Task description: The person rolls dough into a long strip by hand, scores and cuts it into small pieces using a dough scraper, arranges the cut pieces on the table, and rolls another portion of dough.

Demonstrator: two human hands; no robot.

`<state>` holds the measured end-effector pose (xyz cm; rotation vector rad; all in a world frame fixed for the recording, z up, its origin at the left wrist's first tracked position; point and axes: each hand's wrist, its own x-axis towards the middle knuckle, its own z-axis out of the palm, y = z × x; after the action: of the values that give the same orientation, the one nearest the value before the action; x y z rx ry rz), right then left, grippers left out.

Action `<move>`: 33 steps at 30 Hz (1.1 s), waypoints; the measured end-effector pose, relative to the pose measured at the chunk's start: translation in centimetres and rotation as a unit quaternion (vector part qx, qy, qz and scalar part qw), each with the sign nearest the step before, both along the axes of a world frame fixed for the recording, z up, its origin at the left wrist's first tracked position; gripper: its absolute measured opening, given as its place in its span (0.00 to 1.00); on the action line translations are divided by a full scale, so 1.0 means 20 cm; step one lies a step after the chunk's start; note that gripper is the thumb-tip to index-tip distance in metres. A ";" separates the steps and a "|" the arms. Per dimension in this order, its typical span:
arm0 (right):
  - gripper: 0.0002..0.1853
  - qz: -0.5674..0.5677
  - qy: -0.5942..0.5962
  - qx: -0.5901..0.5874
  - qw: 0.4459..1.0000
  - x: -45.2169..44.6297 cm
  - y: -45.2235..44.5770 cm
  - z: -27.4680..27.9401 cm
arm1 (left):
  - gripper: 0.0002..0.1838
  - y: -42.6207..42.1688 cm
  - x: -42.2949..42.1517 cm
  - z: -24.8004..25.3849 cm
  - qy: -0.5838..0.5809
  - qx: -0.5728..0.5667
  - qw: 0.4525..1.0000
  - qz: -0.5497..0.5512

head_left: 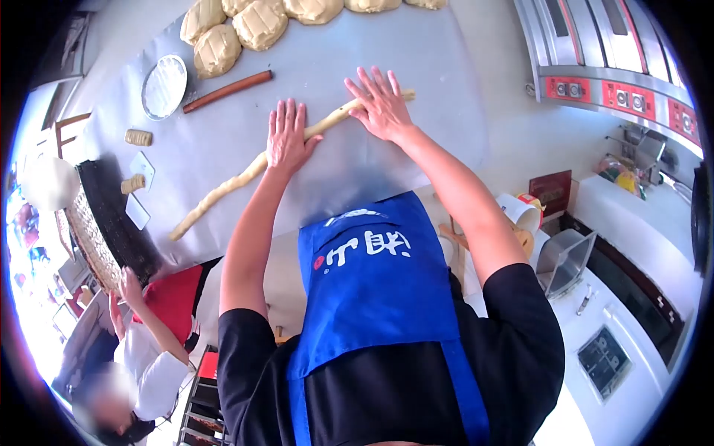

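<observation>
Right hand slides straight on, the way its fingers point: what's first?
The right hand would likely meet the dough lumps at the top of the view; which one first is unclear.

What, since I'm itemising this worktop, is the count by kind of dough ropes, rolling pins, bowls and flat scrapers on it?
Dough rope: 1
Rolling pin: 1
Bowl: 1
Flat scrapers: 2
Total: 5

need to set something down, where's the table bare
Bare patches of the table: right of the right hand, past the tip of the dough rope; and between that rope and the rolling pin, left of the left hand. Crowded: the far edge, with dough mounds, and the left side, with the bowl, scrapers and small dough pieces.
</observation>
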<state>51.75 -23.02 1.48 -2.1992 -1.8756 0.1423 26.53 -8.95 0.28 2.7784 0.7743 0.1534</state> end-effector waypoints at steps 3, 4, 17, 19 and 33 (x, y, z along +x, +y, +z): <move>0.40 0.036 0.006 -0.014 0.999 0.02 -0.04 0.00 | 0.47 -0.10 -0.03 0.03 0.028 0.008 1.000 -0.010; 0.40 0.042 0.009 -0.010 0.999 0.02 -0.10 0.02 | 0.46 -0.14 -0.04 0.05 0.043 0.002 0.999 -0.016; 0.36 -0.016 0.041 0.080 0.996 0.21 -0.42 0.11 | 0.41 -0.40 0.29 0.08 -0.055 -0.073 0.994 0.059; 0.33 -0.060 0.064 0.136 0.987 0.26 -0.51 0.08 | 0.37 -0.28 0.20 0.08 -0.089 -0.077 0.989 0.084; 0.24 -0.246 0.160 0.084 0.952 -0.26 -0.87 0.09 | 0.31 0.86 -1.32 -0.01 -0.005 -0.010 0.802 0.597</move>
<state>46.53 -40.40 3.25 -2.2821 -1.0950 0.2202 0.04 8.34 0.06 1.8075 2.3416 0.3567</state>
